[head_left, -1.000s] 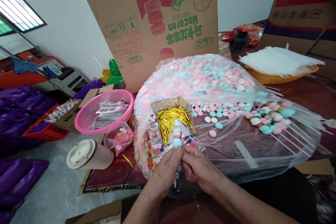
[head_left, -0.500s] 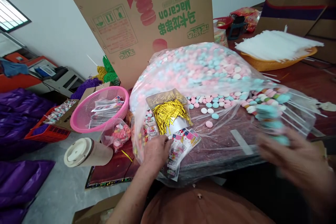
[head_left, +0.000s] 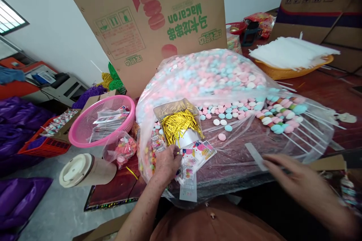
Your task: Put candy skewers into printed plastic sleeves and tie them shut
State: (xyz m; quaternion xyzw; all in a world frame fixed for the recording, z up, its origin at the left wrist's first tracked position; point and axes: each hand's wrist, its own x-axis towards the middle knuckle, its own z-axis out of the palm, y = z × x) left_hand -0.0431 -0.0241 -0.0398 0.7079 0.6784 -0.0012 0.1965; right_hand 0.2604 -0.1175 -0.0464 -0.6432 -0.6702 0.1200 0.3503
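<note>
My left hand [head_left: 167,162] is closed in a pinch at a clear printed packet [head_left: 188,186], which hangs down below the fingers. More printed packets [head_left: 205,152] lie fanned out to its right. Just above sits an open bag of gold twist ties [head_left: 181,122]. My right hand [head_left: 294,179] holds nothing that I can see. Its fingers are stretched out at the lower end of a white strip [head_left: 255,156] on the plastic; whether they touch it I cannot tell. Loose pink, white and blue candies [head_left: 226,115] spill from a large clear bag [head_left: 203,75]. Candy skewers [head_left: 283,116] lie at the right.
A pink basket [head_left: 74,130] of packets and a lidded cup [head_left: 98,171] stand at left, with a small bag of candy [head_left: 126,148] between. White sticks fill a yellow basket [head_left: 283,70] at back right. A macaron carton [head_left: 158,45] stands behind. A wrapped candy piece [head_left: 347,190] shows at lower right.
The blurred blue candy stack in my right hand is gone from it, and that hand has moved left and down. The packet below my left hand has swung to hang straighter. The view has shifted slightly.
</note>
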